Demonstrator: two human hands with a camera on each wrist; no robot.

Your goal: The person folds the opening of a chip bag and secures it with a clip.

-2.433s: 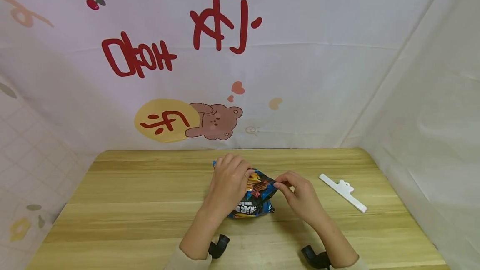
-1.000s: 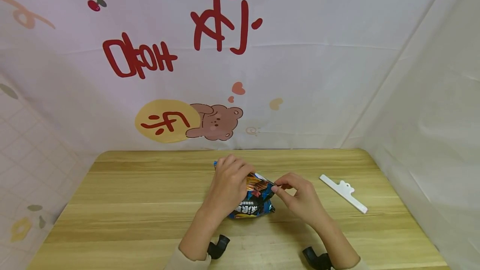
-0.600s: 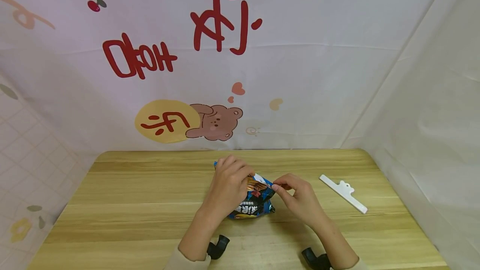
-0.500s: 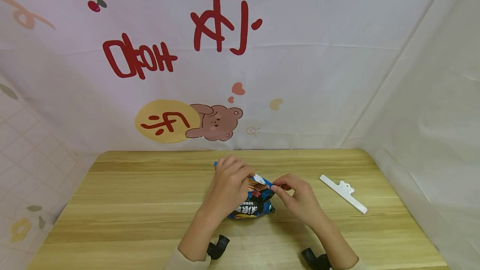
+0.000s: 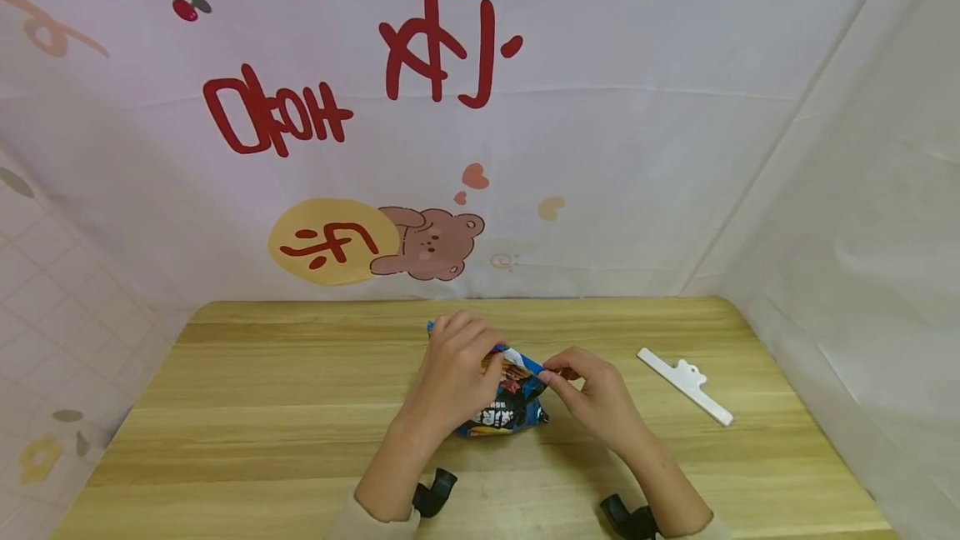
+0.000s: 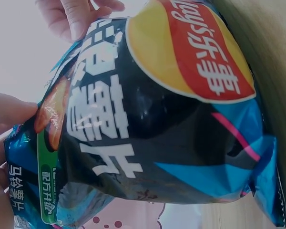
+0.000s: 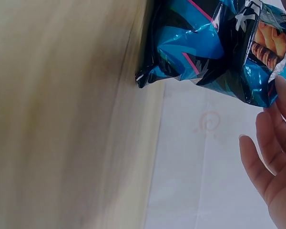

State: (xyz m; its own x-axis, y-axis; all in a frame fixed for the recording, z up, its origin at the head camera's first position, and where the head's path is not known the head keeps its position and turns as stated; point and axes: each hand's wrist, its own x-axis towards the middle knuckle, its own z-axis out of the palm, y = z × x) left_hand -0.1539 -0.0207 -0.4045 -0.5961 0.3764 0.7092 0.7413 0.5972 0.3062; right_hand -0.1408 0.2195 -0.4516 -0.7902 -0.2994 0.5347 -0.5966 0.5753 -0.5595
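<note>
- Both hands grip one chip bag (image 6: pixel 143 109): the left hand (image 5: pixel 457 365) clasps its upper part, thumb on the near side and fingers over the far side; the right hand (image 5: pixel 596 394) pinches an upper corner between thumb and finger.
- White cloth (image 5: pixel 637 173) hangs behind the table, printed with large red characters (image 5: pixel 487 65) turned sideways, a yellow oval (image 5: pixel 318 213) bearing another red character, and a brown bear (image 5: pixel 450 240).
- Wooden table (image 5: pixel 262 398), pale and grained, spans the lower part of the head view.
- Chip bag sits near the middle of the table. Seen from the left wrist, it reads "Lay's 乐事" on a red band across yellow, big white "薯片" on black, small "马铃薯片" at the blue end, and "配方升级" on a green strip. It bulges; its contents cannot be seen. Blue edging with a white patch shows between the hands; whether it is open cannot be told. From the head camera, the left hand hides much of the front.
- White clip (image 5: pixel 682 384) lies on the table beyond the right hand, near but apart.
- Black bent pieces (image 5: pixel 435 493) show beside both wrists.
</note>
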